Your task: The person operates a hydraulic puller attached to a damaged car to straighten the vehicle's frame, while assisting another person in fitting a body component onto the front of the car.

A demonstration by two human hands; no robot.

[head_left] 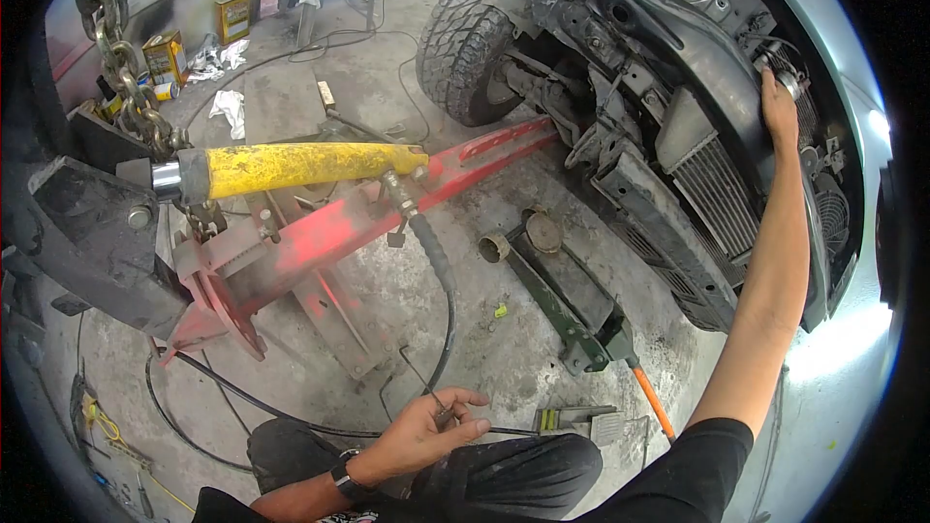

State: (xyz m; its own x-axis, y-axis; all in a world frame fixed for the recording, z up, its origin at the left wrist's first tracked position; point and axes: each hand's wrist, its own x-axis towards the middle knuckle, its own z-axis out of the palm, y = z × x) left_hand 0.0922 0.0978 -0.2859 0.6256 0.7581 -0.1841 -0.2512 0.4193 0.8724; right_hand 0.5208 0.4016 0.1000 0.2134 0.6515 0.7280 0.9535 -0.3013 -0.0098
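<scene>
My left hand (421,434), with a dark watch at the wrist, is above my knees. Its thumb and fingers close around the lower end of a thin bent metal rod (422,378), with the index finger stretched out. My right arm reaches up to the front of a raised vehicle. There my right hand (779,108) grips a silver round metal part (790,85) beside the dark front beam (712,68); most of its fingers are hidden behind the part. Below it is a finned cooler (715,177).
A red steel beam (320,232) with a yellow hydraulic cylinder (310,167) crosses the left side. A black hose (448,320) hangs from it. On the floor stands a green jack (557,300) with an orange handle (652,402). A chain (108,29) hangs at upper left, near metal cans (167,58).
</scene>
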